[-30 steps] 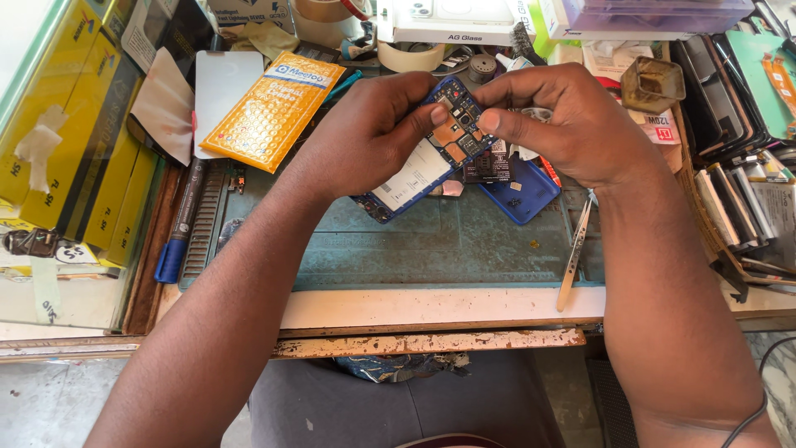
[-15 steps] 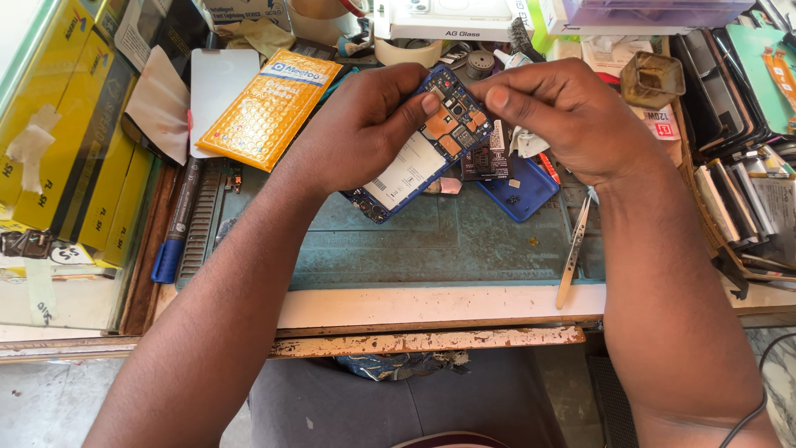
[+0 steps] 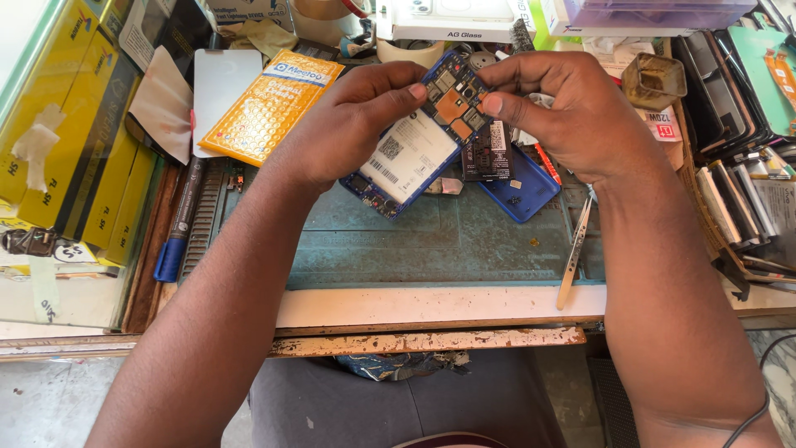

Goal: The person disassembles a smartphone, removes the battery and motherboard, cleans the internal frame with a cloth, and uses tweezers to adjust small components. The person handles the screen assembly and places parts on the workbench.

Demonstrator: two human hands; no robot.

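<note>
Both forearms reach forward, left hand (image 3: 352,124) curled with thumb extended, right hand (image 3: 564,112) pinching thumb against forefinger

Opened blue phone (image 3: 412,153), back removed, white battery and circuit board exposed, held tilted above the green mat (image 3: 431,241).

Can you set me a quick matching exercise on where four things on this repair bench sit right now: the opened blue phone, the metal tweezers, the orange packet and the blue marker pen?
Things:
1. opened blue phone with its circuit board showing
2. slim metal tweezers
3. flat orange packet
4. blue marker pen

Places:
A. lying at the right edge of the green work mat
B. lying left of the mat, in the wooden tray
C. held up between the left hand and right hand
D. lying at the back, left of the left hand

Pairs: 1-C, 2-A, 3-D, 4-B
</note>
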